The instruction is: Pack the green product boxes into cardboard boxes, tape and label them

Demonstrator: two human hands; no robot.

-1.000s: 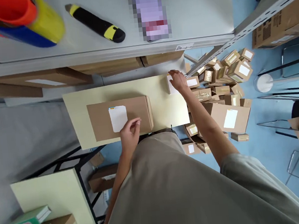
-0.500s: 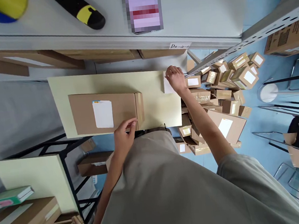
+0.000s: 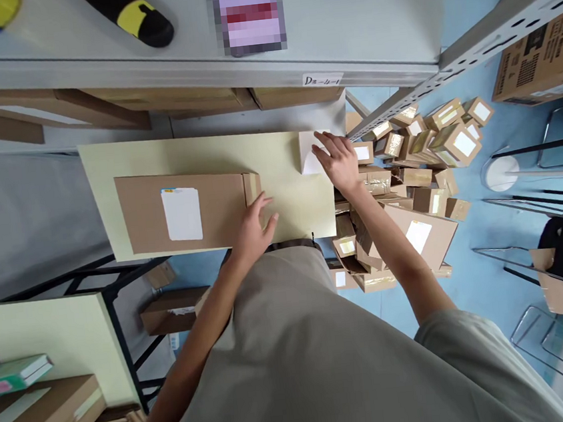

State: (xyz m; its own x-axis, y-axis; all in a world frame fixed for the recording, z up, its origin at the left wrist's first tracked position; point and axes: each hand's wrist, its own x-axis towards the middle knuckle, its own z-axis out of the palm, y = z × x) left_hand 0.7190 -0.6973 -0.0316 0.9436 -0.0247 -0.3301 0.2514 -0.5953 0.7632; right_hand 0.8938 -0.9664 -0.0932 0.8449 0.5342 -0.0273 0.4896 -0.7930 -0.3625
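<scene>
One cutter is lying far left; left hand, fingers parted, empty, hovering by one carton; right hand, fingers half-curled, hold unclear, overlapping one white item.

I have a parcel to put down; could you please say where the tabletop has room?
The tabletop is bare between carton, white paper and near edge, though the left hand juts in; boxes crowd the floor on the right.

head-worn view, forward and down
</scene>
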